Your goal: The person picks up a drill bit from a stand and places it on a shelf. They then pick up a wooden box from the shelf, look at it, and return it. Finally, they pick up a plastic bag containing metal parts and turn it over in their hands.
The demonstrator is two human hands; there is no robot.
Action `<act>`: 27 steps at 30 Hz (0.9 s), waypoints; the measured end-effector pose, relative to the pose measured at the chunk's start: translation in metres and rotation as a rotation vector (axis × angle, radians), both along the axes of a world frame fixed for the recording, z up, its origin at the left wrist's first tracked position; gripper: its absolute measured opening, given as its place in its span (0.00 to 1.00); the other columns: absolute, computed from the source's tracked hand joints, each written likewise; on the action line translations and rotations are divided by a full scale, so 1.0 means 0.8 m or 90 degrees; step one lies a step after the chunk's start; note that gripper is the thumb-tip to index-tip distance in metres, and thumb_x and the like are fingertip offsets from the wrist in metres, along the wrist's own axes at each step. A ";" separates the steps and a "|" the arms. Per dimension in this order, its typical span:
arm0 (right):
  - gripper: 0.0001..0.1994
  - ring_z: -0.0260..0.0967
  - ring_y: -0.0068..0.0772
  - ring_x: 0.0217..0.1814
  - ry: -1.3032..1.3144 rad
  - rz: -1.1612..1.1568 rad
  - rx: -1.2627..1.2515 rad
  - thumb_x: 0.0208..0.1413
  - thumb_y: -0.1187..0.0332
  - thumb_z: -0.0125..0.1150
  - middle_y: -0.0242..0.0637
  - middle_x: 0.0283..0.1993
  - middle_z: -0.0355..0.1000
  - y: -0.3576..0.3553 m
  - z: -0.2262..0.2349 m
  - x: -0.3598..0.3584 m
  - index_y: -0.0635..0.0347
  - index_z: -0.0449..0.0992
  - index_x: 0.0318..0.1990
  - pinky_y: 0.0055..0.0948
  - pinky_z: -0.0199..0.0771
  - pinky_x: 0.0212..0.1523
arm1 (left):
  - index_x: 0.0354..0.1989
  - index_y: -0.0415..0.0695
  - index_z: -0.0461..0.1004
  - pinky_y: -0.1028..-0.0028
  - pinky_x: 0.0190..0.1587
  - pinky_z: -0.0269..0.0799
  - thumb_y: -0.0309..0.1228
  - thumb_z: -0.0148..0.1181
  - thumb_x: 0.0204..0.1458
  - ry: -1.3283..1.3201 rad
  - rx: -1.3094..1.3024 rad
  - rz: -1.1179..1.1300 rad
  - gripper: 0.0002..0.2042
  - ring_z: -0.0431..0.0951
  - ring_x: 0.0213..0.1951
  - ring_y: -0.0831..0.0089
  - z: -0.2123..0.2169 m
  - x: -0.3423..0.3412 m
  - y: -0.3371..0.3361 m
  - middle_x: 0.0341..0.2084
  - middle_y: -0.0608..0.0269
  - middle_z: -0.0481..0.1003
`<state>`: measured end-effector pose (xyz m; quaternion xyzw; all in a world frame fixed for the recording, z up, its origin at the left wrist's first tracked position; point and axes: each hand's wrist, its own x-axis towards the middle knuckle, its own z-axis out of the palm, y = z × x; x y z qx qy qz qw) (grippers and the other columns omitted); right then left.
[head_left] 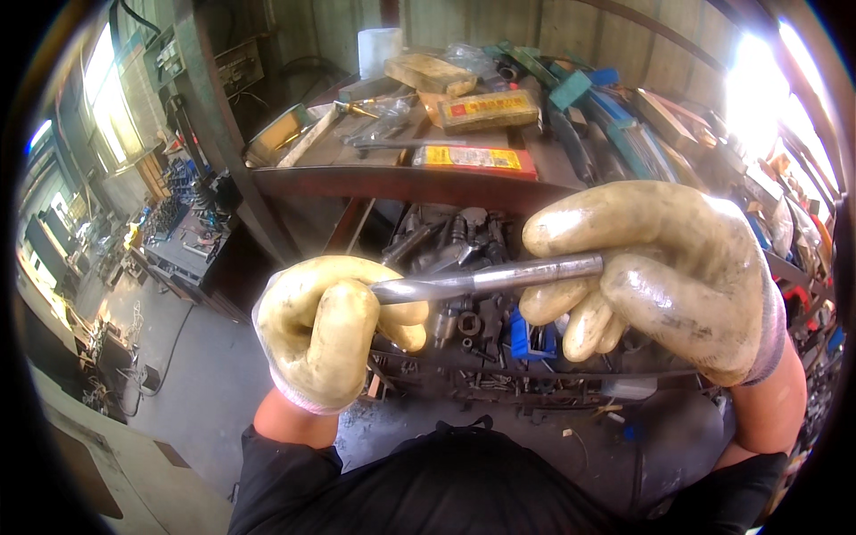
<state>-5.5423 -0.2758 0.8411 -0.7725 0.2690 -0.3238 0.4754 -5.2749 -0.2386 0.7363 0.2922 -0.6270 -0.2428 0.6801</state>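
Left hand [321, 334], right hand [687, 276], fingers of both grasping a drill [499, 278], red box [477, 160] at shelf's [401, 185] front edge, grey floor [187, 348]

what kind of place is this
Probably a metalworking workshop: the left hand and right hand, both gloved, hold what looks like a drill bit, metal parts are heaped below, and boxes lie on a shelf above.

Dim indoors, glaring daylight at both sides
The upper-right opening [756, 89] and left window [105, 98] burn white; shade lies beneath the upper shelf [374, 184]; the steel tool [499, 277] gleams; straight edges bend.
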 end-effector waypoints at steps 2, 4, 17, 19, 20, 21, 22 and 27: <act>0.20 0.85 0.32 0.37 -0.008 -0.001 0.006 0.70 0.67 0.56 0.54 0.43 0.84 0.001 -0.002 -0.001 0.73 0.74 0.62 0.23 0.86 0.36 | 0.34 0.29 0.82 0.73 0.29 0.81 0.24 0.47 0.63 0.008 0.003 -0.006 0.15 0.83 0.23 0.70 -0.003 0.000 0.000 0.25 0.52 0.83; 0.20 0.85 0.32 0.36 -0.017 -0.003 0.009 0.70 0.67 0.56 0.54 0.43 0.84 0.002 -0.004 -0.002 0.73 0.74 0.62 0.23 0.86 0.35 | 0.33 0.30 0.82 0.73 0.29 0.80 0.25 0.47 0.63 0.011 0.010 -0.012 0.15 0.82 0.23 0.70 -0.004 0.000 0.001 0.23 0.52 0.83; 0.18 0.85 0.32 0.35 -0.016 -0.017 0.022 0.69 0.70 0.55 0.53 0.41 0.84 0.007 -0.008 -0.004 0.73 0.75 0.61 0.24 0.86 0.35 | 0.18 0.37 0.71 0.70 0.13 0.68 0.37 0.42 0.73 0.024 0.055 -0.037 0.28 0.70 0.09 0.64 0.000 -0.010 0.001 0.10 0.49 0.72; 0.18 0.85 0.32 0.35 -0.015 -0.017 0.034 0.70 0.70 0.54 0.53 0.41 0.84 0.008 -0.009 -0.003 0.73 0.75 0.61 0.24 0.86 0.35 | 0.16 0.38 0.69 0.70 0.12 0.67 0.37 0.41 0.73 0.054 0.088 -0.044 0.29 0.69 0.08 0.63 0.001 -0.012 0.003 0.08 0.49 0.71; 0.18 0.85 0.33 0.35 -0.013 -0.023 0.039 0.70 0.70 0.54 0.53 0.41 0.84 0.009 -0.009 -0.004 0.73 0.75 0.61 0.24 0.86 0.35 | 0.14 0.39 0.69 0.70 0.12 0.66 0.37 0.40 0.73 0.070 0.103 -0.052 0.29 0.68 0.07 0.63 0.002 -0.014 0.002 0.07 0.49 0.70; 0.17 0.85 0.33 0.35 -0.011 -0.028 0.044 0.70 0.71 0.53 0.53 0.41 0.84 0.011 -0.008 -0.005 0.73 0.75 0.60 0.24 0.86 0.35 | 0.14 0.39 0.69 0.70 0.12 0.66 0.37 0.40 0.73 0.081 0.105 -0.070 0.29 0.68 0.07 0.63 0.003 -0.016 0.001 0.07 0.49 0.70; 0.17 0.85 0.33 0.34 -0.009 -0.033 0.047 0.70 0.71 0.53 0.53 0.41 0.84 0.012 -0.008 -0.005 0.73 0.75 0.60 0.24 0.86 0.35 | 0.14 0.40 0.68 0.70 0.12 0.65 0.37 0.40 0.72 0.092 0.108 -0.087 0.29 0.68 0.07 0.63 0.003 -0.017 0.001 0.07 0.49 0.70; 0.17 0.85 0.34 0.33 0.011 -0.048 0.060 0.71 0.70 0.52 0.53 0.40 0.84 0.012 -0.004 -0.003 0.74 0.75 0.60 0.24 0.86 0.34 | 0.15 0.38 0.70 0.70 0.15 0.65 0.37 0.44 0.69 0.132 0.156 -0.189 0.27 0.69 0.09 0.63 0.007 -0.014 0.006 0.09 0.48 0.72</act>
